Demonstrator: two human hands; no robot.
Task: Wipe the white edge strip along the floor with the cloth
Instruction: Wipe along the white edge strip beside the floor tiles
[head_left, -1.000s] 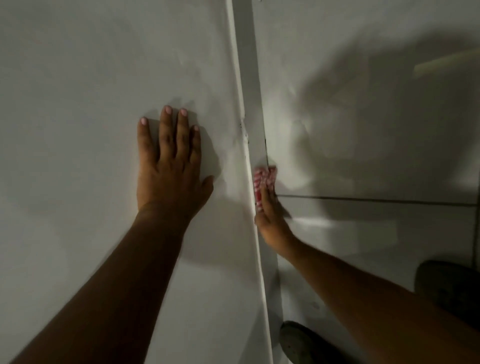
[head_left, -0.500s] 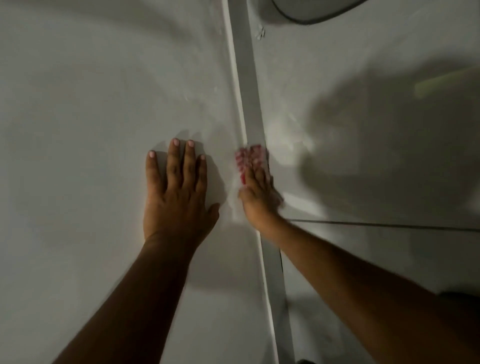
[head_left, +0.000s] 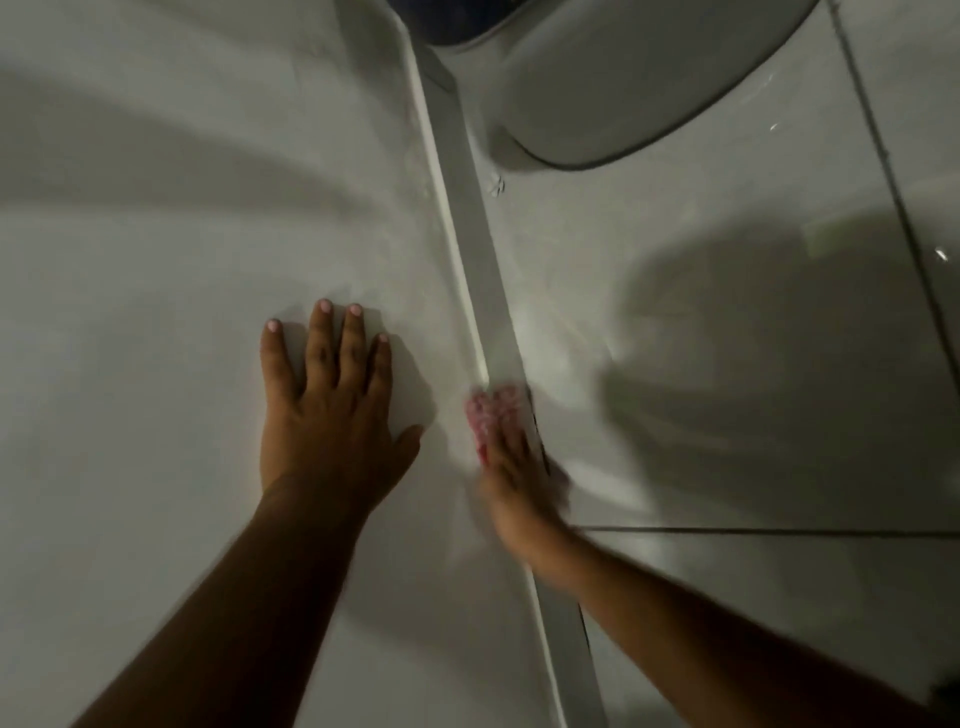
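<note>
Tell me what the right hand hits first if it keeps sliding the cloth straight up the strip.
The right hand has bare white edge strip ahead of the cloth. The first obstacle looks like the rounded white object near the strip's far end, though depth is unclear.

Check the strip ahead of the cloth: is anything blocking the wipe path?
Nothing lies on the white edge strip ahead of the cloth under the right hand. Farther up, a rounded white fixture sits close beside it, possibly crowding the hand there.
</note>
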